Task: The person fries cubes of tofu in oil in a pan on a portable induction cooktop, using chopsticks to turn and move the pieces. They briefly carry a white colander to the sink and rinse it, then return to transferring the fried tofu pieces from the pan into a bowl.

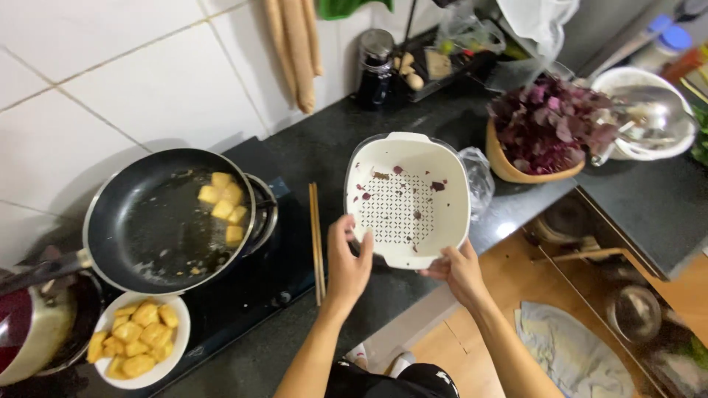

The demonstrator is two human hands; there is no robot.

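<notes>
Gripping the white square plastic colander (408,199) at its near rim, you have your left hand (346,259) curled closed on the near left corner and your right hand (459,270) closed under the near right corner. It tilts up and away from your fingers over the dark stone counter (324,140), beside the pair of wooden chopsticks (316,239), both hands equally near

A home kitchen: frying pan (158,221) on stove (273,273), tiled wall (110,81)
</notes>
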